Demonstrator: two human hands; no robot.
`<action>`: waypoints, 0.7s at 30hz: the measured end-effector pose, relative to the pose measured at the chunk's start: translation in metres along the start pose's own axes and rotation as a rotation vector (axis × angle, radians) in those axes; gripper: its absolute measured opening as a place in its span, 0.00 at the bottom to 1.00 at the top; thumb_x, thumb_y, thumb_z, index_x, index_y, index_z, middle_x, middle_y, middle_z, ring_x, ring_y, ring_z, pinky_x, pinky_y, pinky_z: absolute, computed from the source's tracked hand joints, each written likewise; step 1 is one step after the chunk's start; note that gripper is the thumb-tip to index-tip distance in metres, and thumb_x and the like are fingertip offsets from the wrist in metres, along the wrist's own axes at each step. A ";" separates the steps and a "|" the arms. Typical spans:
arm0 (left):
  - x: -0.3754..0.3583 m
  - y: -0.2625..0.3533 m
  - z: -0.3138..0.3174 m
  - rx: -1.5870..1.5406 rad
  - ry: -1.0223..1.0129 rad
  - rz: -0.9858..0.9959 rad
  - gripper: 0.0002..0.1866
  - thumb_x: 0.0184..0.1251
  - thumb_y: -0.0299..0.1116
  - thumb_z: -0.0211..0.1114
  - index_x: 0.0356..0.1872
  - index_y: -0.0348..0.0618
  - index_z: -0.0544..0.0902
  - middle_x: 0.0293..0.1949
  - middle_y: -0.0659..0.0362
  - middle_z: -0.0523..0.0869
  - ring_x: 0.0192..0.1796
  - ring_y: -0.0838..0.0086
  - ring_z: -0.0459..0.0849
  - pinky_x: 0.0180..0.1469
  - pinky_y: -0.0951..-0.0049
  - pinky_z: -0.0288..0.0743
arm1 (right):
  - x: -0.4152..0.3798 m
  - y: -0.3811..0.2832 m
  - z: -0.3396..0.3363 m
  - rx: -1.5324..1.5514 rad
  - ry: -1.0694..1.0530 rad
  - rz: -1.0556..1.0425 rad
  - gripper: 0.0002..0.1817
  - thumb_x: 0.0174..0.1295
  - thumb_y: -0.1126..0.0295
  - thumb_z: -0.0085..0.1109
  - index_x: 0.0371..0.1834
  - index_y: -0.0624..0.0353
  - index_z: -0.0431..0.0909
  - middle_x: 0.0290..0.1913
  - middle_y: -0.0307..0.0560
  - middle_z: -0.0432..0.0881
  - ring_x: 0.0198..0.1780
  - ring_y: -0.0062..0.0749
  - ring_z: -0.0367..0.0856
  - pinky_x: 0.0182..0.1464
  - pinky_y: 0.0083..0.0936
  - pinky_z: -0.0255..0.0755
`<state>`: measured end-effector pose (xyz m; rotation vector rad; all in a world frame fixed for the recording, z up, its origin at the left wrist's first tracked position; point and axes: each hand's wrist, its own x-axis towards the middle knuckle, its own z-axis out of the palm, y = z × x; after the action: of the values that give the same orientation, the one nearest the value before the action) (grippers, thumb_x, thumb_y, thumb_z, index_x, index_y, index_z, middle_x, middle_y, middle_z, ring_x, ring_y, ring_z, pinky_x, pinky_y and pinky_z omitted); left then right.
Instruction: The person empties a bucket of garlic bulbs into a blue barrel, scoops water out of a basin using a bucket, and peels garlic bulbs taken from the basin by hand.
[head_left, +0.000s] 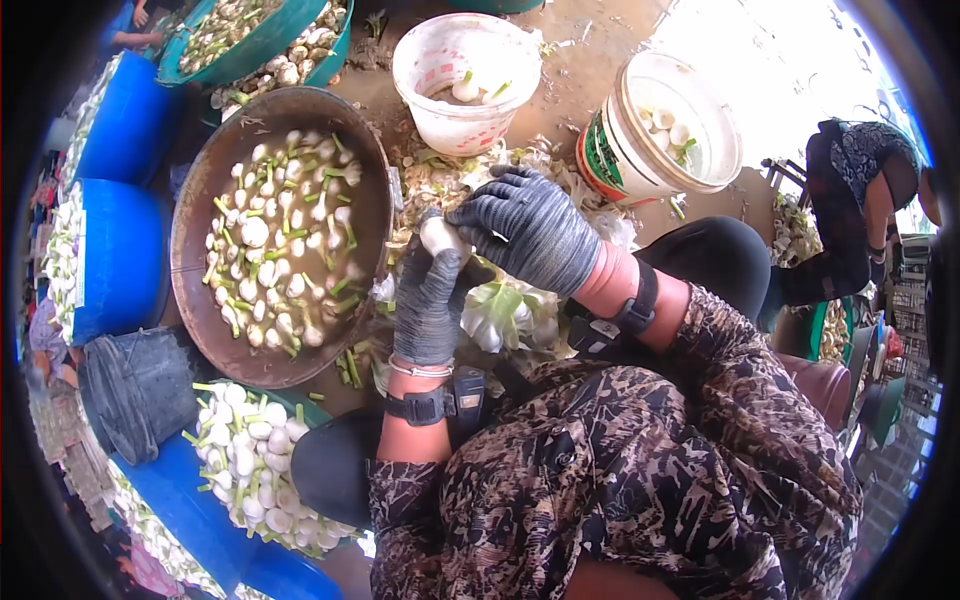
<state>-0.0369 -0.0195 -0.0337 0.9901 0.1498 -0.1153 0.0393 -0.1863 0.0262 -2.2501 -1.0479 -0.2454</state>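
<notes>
Here's the left hand [427,300], gloved, half closed, gripping a white bulb [441,237] above the peelings [555,170]. The right hand [530,225] bends over it, fingers curled, fingertips at the bulb; whether they pinch, I can't tell. Its long axis slants from upper left to lower right; which end is the stem, I can't tell.

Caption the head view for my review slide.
Gloved left hand grips a pale bulb, right hand against it, beside a wide brown basin of bulbs.
</notes>
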 end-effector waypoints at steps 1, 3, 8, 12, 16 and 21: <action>-0.002 0.002 -0.001 0.245 0.012 0.005 0.27 0.67 0.42 0.64 0.62 0.40 0.71 0.50 0.55 0.80 0.45 0.68 0.81 0.49 0.65 0.79 | 0.000 -0.001 0.001 0.004 0.000 -0.003 0.08 0.53 0.70 0.65 0.36 0.56 0.81 0.34 0.46 0.82 0.41 0.44 0.80 0.47 0.37 0.73; -0.002 0.014 0.006 0.291 -0.008 0.016 0.28 0.66 0.38 0.64 0.64 0.40 0.69 0.52 0.56 0.79 0.50 0.69 0.80 0.52 0.66 0.78 | -0.001 -0.004 0.004 0.007 -0.016 0.087 0.07 0.53 0.71 0.64 0.35 0.56 0.81 0.30 0.46 0.81 0.36 0.44 0.81 0.41 0.36 0.75; -0.005 0.013 0.003 0.526 -0.114 0.065 0.33 0.58 0.27 0.64 0.67 0.38 0.64 0.61 0.55 0.72 0.62 0.70 0.72 0.66 0.70 0.64 | -0.001 0.009 0.017 0.556 -0.181 0.597 0.05 0.57 0.73 0.60 0.33 0.63 0.76 0.26 0.53 0.78 0.28 0.47 0.75 0.34 0.32 0.72; -0.006 0.012 0.013 0.374 -0.044 -0.041 0.32 0.58 0.28 0.65 0.65 0.38 0.66 0.59 0.55 0.75 0.61 0.69 0.74 0.66 0.69 0.66 | -0.005 0.001 0.018 0.191 0.016 0.319 0.10 0.55 0.66 0.60 0.36 0.59 0.77 0.29 0.57 0.81 0.34 0.56 0.81 0.37 0.43 0.74; -0.005 0.016 0.022 0.664 -0.006 0.038 0.28 0.60 0.28 0.63 0.63 0.36 0.68 0.57 0.53 0.78 0.60 0.67 0.76 0.63 0.68 0.69 | -0.009 0.003 0.025 0.183 -0.001 0.395 0.09 0.56 0.66 0.59 0.35 0.59 0.77 0.28 0.58 0.80 0.35 0.55 0.81 0.39 0.42 0.75; -0.002 0.006 0.016 0.743 -0.034 0.345 0.30 0.59 0.28 0.63 0.64 0.35 0.67 0.59 0.49 0.76 0.61 0.63 0.76 0.65 0.67 0.68 | -0.007 0.026 0.026 0.518 -0.209 0.677 0.09 0.61 0.67 0.55 0.33 0.61 0.80 0.30 0.59 0.81 0.34 0.52 0.82 0.38 0.37 0.75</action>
<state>-0.0368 -0.0300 -0.0199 1.7373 -0.1100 0.1422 0.0512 -0.1873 -0.0088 -2.0246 -0.3296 0.5008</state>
